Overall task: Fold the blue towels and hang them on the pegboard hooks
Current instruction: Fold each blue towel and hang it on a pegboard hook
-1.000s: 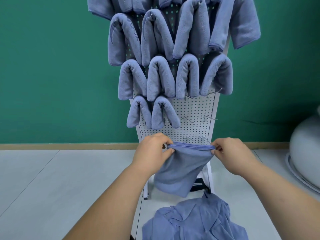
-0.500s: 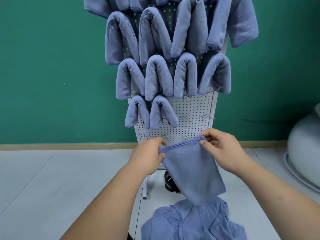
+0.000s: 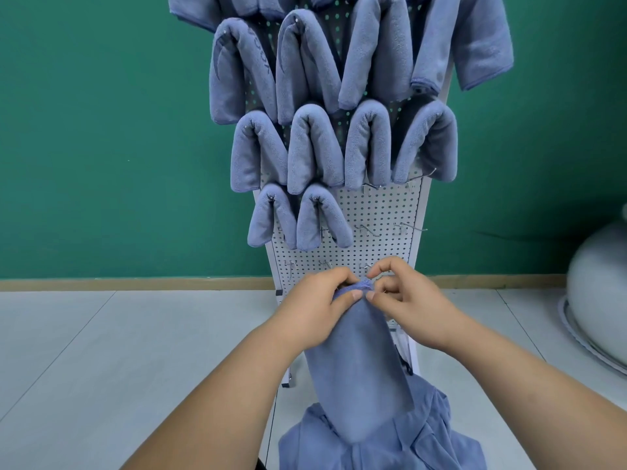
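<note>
A heap of loose blue towels (image 3: 380, 446) lies nearest. Above it, the left hand (image 3: 315, 310) and right hand (image 3: 407, 307) pinch the bunched top edge of a folded towel (image 3: 363, 368) that hangs down. Beyond, the pegboard (image 3: 380, 212) carries rows of hung towels (image 3: 315, 147), and bare hooks (image 3: 409, 228) show lower down.
</note>
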Motion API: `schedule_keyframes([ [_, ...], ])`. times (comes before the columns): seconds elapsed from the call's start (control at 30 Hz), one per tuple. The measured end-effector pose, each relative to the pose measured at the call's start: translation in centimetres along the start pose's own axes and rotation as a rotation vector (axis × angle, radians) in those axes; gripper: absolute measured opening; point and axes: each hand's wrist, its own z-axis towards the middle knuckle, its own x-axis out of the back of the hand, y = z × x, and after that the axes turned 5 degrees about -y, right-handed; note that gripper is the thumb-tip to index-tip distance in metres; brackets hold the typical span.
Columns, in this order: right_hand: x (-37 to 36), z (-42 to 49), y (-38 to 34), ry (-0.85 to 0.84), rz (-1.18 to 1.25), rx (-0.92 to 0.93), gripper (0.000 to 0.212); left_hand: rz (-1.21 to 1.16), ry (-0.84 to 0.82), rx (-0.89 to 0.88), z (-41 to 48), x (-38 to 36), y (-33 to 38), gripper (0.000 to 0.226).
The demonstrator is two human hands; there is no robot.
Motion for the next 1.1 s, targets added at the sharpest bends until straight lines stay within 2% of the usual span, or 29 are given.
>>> schedule_keyframes([
  [0.13,0.3,-0.1,0.5,-0.159,-0.063,-0.03,0.032,0.086,0.136,-0.169,0.1,0.3,0.8,0.01],
  [0.23,0.8,0.1,1.8,-0.257,-0.286,-0.1,0.03,0.171,0.304,-0.236,0.4,0.6,1.3,0.013],
  [0.3,1.3,0.2,3.1,-0.305,-0.457,-0.143,0.025,0.13,0.386,-0.235,0.5,0.9,1.1,0.013],
  [0.4,2.4,0.3,4.9,-0.331,-0.704,-0.226,0.026,-0.036,0.505,-0.167,0.3,1.7,0.4,0.013],
  [0.53,4.2,0.4,6.7,-0.316,-0.854,-0.356,0.036,-0.236,0.608,0.062,0.2,3.1,-2.0,0.013],
  [0.6,5.1,0.5,7.1,-0.226,-0.828,-0.388,0.035,-0.229,0.639,0.187,0.1,3.5,-3.7,0.012],
  [0.7,6.1,0.3,5.8,0.0,-0.727,-0.351,0.029,-0.214,0.655,0.375,0.0,3.7,-5.7,0.008],
  [0.8,6.4,0.2,4.2,0.253,-0.414,-0.239,0.025,-0.311,0.674,0.512,0.0,3.9,-6.3,0.011],
  [0.9,6.4,0.3,2.6,0.448,-0.055,-0.135,0.026,-0.517,0.725,0.53,0.3,4.1,-5.4,0.016],
  [1.1,6.0,0.3,0.5,0.669,0.021,-0.02,0.022,-0.645,0.798,0.425,1.0,3.6,-3.7,0.018],
])
